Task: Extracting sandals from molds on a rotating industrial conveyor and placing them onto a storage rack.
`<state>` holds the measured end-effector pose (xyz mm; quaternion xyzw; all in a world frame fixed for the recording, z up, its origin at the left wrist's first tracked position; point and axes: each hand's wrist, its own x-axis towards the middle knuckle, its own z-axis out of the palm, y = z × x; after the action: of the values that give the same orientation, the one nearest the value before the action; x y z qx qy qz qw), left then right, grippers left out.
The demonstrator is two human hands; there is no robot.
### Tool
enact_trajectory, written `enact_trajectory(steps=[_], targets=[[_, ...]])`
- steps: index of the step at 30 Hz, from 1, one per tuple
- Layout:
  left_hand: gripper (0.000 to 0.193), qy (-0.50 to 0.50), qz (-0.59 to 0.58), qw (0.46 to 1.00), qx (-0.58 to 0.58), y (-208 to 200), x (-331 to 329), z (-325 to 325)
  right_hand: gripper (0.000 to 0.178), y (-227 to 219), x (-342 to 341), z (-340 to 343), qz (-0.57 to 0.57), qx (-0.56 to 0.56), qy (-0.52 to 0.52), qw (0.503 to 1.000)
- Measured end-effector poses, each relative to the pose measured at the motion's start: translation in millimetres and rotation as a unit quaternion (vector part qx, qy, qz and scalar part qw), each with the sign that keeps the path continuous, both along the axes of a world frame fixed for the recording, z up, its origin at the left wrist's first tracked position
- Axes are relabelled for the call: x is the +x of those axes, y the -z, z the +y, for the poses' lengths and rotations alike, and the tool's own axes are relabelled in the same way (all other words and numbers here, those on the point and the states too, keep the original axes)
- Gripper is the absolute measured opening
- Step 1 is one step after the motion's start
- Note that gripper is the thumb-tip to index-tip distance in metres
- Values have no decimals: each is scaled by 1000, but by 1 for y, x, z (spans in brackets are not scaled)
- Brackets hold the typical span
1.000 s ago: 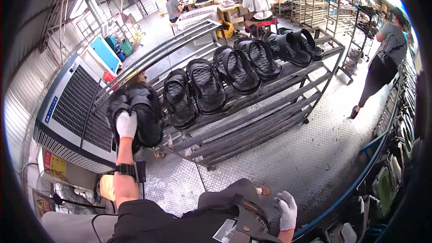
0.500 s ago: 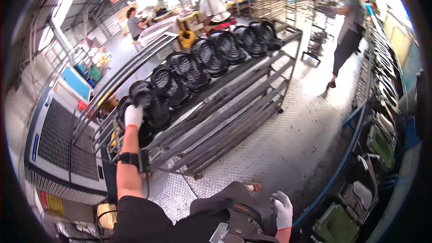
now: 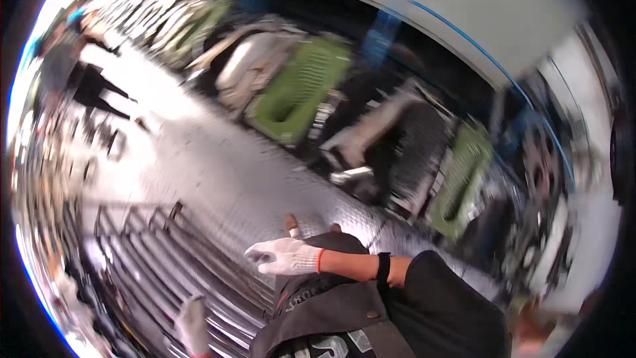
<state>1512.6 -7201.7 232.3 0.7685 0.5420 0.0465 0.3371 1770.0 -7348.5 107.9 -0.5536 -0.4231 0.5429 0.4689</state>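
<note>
Rack [image 3: 159, 262] of parallel dark metal bars, one in number, stands at the near left; its long axis runs from far left to near right, and the end with short angled uprights points to the far left. More than six bars show, but blur prevents an exact count. Two hands in white knit gloves with orange-red cuffs are closest to it. The left hand [image 3: 191, 327] is over the near part of the bars; it is too blurred to tell whether its fingers are apart or together, or whether it touches them. The right hand [image 3: 281, 256] reaches leftward across the wearer's dark apron [image 3: 318, 321], just right of the bars, with its fingers side by side and loosely bent, nothing visible in its grasp. One black band [image 3: 383, 268] circles the right forearm. Two brown shoes [image 3: 291, 224] show on the grey metal floor [image 3: 218, 166]. Farther right, a line of equipment includes at least three long green panels [image 3: 311, 69], the nearer two with dark elongated hollows, their long axes running from near left to far right. At least two blurred people [image 3: 93, 86] are at the far left.
</note>
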Motion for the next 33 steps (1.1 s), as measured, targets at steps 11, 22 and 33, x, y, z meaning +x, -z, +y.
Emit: enact_trajectory(steps=[11, 22, 33], targets=[[35, 373, 47, 784, -494, 265, 226, -158, 28, -51, -2, -225, -14, -85, 513, 854], [44, 261, -263, 901, -224, 402, 375, -176, 30, 7, 18, -273, -8, -105, 650, 752], [44, 235, -228, 897, -298, 365, 447, -221, 28, 10, 69, -235, 6, -192, 682, 706]])
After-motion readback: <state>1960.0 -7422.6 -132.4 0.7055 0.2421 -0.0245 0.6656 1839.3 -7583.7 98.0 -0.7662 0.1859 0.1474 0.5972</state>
